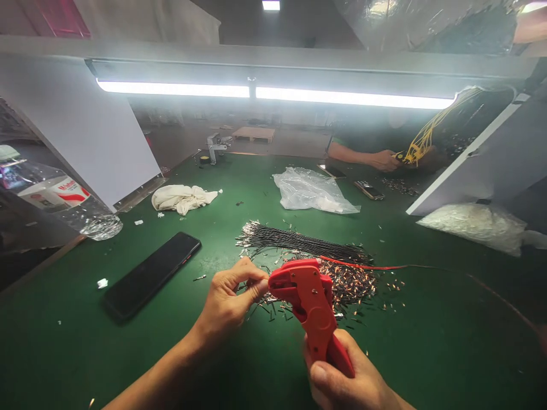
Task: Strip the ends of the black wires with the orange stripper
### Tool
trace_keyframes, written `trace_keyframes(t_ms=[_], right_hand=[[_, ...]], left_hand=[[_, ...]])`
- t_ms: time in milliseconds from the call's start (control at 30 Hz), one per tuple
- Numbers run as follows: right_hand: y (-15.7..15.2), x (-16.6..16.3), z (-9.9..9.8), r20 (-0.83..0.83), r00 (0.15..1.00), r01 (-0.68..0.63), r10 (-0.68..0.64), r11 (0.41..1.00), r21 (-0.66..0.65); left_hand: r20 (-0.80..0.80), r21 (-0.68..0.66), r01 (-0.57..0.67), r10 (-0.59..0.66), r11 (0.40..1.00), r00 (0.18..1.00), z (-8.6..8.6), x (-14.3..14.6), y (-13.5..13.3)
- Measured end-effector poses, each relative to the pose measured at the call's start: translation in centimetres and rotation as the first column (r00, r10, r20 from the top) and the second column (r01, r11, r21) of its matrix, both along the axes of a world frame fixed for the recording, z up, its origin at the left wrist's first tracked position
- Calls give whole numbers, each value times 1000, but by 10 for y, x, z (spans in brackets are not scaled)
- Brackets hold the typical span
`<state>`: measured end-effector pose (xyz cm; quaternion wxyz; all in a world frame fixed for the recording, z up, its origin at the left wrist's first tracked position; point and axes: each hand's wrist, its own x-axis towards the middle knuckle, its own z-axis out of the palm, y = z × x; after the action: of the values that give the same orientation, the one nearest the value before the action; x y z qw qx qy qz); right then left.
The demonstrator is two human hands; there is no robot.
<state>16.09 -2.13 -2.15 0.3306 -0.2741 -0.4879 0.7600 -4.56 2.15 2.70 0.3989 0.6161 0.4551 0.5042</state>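
My right hand (342,376) grips the handles of a red wire-stripping tool (310,302), its head pointing up and left. My left hand (231,299) is closed in a pinch right at the tool's jaw, holding a thin dark wire that is mostly hidden by the fingers. Just behind the tool lies a bundle of thin black wires (299,242) with bare metal tips. A heap of cut wire scraps (350,285) spreads beside it on the green table (239,199). A red wire (367,266) runs off to the right.
A black phone (151,273) lies at left, a water bottle (60,199) on its side further left. A white cloth (182,197) and clear plastic bags (314,191) sit further back. Another person's hand (384,160) holds yellow wires (421,142) at the far right.
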Motion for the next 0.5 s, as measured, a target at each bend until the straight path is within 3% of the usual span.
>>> trace_keyframes(t_ms=[133, 333, 500], right_hand=[[-3, 0, 2, 12, 999, 36, -36, 998, -45], [-8, 2, 20, 130, 989, 91, -72, 986, -141], [-8, 3, 18, 154, 986, 85, -59, 981, -173]], left_hand=[[-21, 8, -21, 21, 1000, 1000, -1, 1, 0], [-14, -22, -20, 20, 1000, 1000, -2, 2, 0], [-22, -22, -11, 11, 1000, 1000, -2, 2, 1]])
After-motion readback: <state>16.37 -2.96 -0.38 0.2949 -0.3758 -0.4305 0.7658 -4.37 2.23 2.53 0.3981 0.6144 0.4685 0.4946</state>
